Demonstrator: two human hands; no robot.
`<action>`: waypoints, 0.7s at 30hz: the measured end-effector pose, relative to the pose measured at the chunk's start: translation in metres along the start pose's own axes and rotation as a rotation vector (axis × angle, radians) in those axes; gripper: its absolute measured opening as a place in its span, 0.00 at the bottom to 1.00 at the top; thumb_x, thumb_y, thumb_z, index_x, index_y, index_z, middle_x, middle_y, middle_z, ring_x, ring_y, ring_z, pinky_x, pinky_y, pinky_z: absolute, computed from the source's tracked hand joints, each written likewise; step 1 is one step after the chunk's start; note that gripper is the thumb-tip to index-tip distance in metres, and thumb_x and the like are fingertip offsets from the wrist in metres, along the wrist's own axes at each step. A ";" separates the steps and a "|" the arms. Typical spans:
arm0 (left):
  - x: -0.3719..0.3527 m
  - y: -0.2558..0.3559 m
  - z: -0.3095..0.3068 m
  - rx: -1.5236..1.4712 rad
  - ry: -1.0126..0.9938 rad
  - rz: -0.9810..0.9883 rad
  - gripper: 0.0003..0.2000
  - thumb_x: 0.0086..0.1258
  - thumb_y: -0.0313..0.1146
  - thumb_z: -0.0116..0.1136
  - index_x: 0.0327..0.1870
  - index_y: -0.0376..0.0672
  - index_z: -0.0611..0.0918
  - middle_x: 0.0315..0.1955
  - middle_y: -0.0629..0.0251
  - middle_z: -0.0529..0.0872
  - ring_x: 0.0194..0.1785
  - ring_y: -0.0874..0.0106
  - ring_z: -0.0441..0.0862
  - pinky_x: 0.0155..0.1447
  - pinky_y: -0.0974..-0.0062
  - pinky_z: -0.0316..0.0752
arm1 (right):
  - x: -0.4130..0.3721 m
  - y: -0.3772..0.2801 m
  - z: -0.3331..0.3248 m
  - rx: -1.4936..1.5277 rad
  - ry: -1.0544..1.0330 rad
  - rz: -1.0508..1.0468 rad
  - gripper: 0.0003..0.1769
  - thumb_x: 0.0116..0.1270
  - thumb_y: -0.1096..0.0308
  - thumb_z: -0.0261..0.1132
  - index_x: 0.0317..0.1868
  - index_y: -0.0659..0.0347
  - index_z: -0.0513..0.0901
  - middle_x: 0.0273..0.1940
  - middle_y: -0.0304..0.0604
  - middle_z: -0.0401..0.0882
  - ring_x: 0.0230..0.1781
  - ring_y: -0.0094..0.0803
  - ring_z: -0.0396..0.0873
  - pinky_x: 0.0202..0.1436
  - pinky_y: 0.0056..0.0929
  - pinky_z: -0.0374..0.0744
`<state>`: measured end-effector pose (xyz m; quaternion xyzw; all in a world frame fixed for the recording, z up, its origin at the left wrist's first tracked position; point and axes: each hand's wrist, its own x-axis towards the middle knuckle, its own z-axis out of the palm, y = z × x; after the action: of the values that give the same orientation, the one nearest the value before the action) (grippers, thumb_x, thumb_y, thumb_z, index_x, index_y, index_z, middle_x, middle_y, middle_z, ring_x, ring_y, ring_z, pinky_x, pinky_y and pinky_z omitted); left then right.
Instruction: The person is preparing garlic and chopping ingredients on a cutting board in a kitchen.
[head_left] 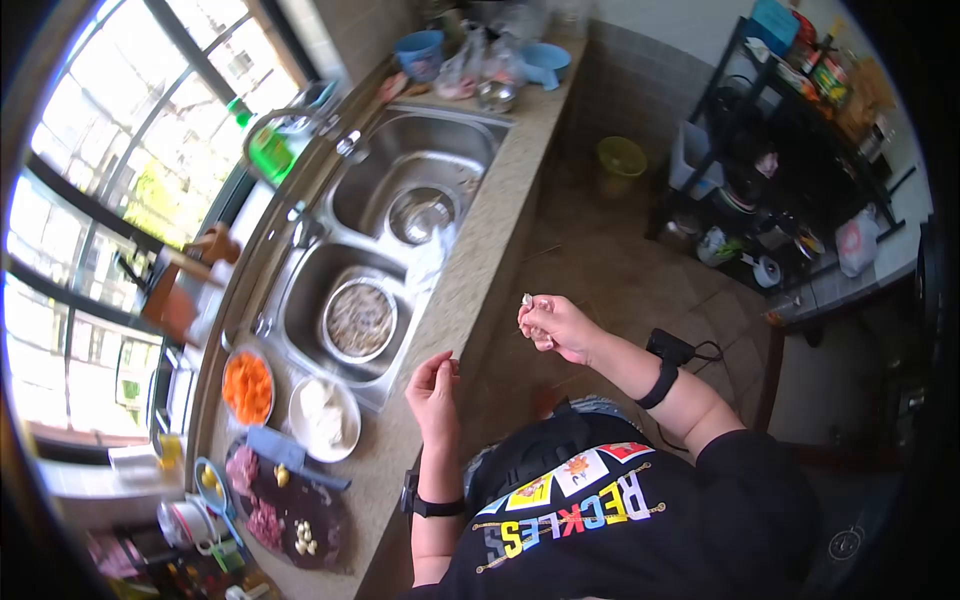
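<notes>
My right hand (560,328) is raised over the floor, its fingers curled around small whitish scraps (527,300) that look like garlic skin. By the counter's front edge is my left hand (434,398), thumb and fingers drawn together; whatever they hold, if anything, is too small to make out. On the counter to the left, a dark round cutting board (325,530) bears a cleaver (290,455), chopped pink meat (265,525), peeled garlic cloves (305,538) and yellowish pieces that may be ginger (282,474).
Near the board stand a plate of orange chunks (248,388) and a bowl with white food (325,418). The double sink (300,300) holds a metal basin of soaking pieces (360,318) and another metal bowl (422,214). A black shelf rack (700,160) and a yellow-green bucket (621,160) stand across the floor.
</notes>
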<state>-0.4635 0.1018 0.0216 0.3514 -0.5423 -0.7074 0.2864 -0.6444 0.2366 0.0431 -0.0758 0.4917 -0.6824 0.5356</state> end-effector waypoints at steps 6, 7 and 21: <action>0.055 0.001 0.142 0.046 -0.272 -0.043 0.07 0.66 0.25 0.52 0.41 0.35 0.81 0.31 0.68 0.83 0.33 0.82 0.77 0.37 0.86 0.71 | 0.008 -0.074 -0.088 0.036 0.126 -0.142 0.02 0.61 0.73 0.54 0.30 0.60 0.71 0.21 0.35 0.69 0.15 0.14 0.60 0.17 0.16 0.59; 0.066 -0.004 0.161 0.051 -0.316 -0.059 0.07 0.66 0.25 0.52 0.41 0.35 0.81 0.31 0.68 0.83 0.33 0.82 0.77 0.37 0.86 0.71 | 0.012 -0.082 -0.102 0.066 0.154 -0.152 0.02 0.62 0.72 0.54 0.30 0.60 0.71 0.21 0.35 0.69 0.15 0.14 0.60 0.17 0.16 0.59; 0.279 -0.045 0.430 0.102 -0.677 -0.257 0.07 0.67 0.25 0.52 0.41 0.35 0.81 0.30 0.69 0.82 0.33 0.84 0.76 0.39 0.86 0.69 | 0.133 -0.253 -0.336 0.188 0.584 -0.250 0.06 0.65 0.71 0.53 0.29 0.58 0.69 0.22 0.33 0.69 0.16 0.14 0.60 0.16 0.15 0.59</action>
<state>-0.9764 0.1372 -0.0030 0.1764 -0.5926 -0.7857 -0.0183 -1.0770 0.3128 0.0075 0.1132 0.5464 -0.7780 0.2886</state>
